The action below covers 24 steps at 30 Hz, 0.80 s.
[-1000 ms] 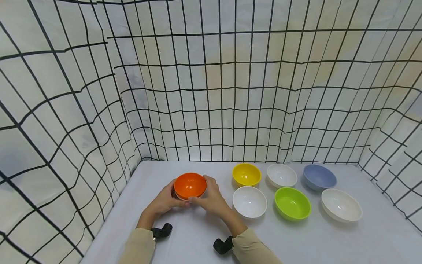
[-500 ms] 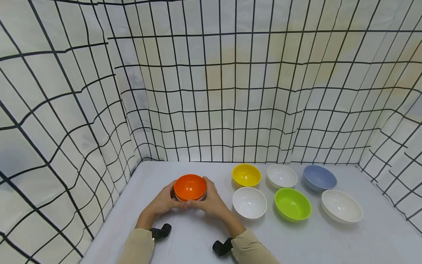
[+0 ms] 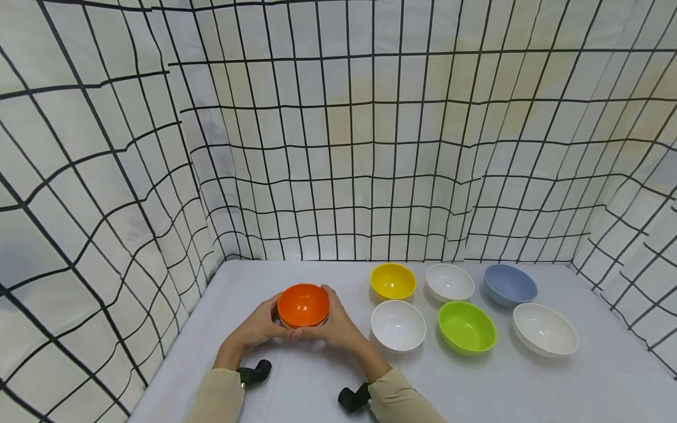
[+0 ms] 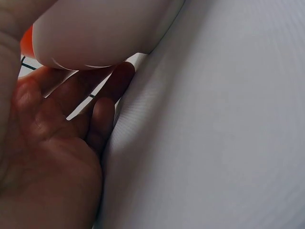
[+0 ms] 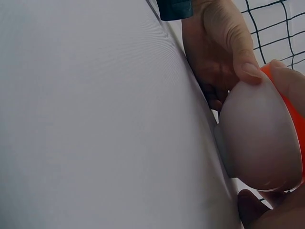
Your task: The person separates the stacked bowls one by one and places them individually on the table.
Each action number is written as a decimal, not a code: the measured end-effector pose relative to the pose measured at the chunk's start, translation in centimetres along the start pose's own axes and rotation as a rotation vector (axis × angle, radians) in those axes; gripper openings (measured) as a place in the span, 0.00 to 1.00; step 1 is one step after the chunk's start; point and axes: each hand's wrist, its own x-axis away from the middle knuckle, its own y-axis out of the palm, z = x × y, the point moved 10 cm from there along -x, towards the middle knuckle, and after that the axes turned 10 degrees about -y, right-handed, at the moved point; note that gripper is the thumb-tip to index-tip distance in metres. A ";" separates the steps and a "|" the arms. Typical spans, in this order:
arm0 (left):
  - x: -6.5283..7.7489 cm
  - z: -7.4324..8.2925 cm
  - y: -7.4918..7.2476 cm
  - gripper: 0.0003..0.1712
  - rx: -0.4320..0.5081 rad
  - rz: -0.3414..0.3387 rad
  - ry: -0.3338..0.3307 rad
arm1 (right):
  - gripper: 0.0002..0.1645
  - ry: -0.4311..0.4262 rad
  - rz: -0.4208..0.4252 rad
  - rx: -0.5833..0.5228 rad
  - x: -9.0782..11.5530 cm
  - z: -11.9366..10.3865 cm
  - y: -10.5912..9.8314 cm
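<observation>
An orange bowl [image 3: 304, 304] sits nested in a white bowl [image 5: 259, 136], whose outer wall fills much of both wrist views. My left hand [image 3: 259, 323] holds the pair from the left, its thumb pressed to the white wall and its fingers curled round the far side. From the right, my right hand [image 3: 338, 326] grips the same pair, and the two thumbs meet at the near side. In the right wrist view the white bowl's foot appears to be on or just above the cloth. Part of both bowls is hidden behind the hands.
Right of the hands stand a yellow bowl [image 3: 393, 282], two white bowls [image 3: 398, 326] [image 3: 450, 283], a blue bowl [image 3: 510, 285], a green bowl [image 3: 467, 328] and a wider off-white bowl [image 3: 545, 330]. A black-gridded white backdrop [image 3: 338, 147] encloses the white-covered table [image 3: 296, 388].
Both hands have brought the nested bowls slightly down and nearer to me. The right thumb has slid in to meet the left one. The other bowls stay in place.
</observation>
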 end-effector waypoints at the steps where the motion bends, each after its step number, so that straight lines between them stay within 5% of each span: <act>1: 0.0 0.0 0.0 0.54 0.001 -0.001 0.002 | 0.72 0.000 -0.002 -0.004 0.0 0.1 0.0; 24: -0.1 -0.1 0.0 0.54 -0.007 -0.006 0.017 | 0.70 -0.010 0.011 -0.072 0.0 0.3 0.2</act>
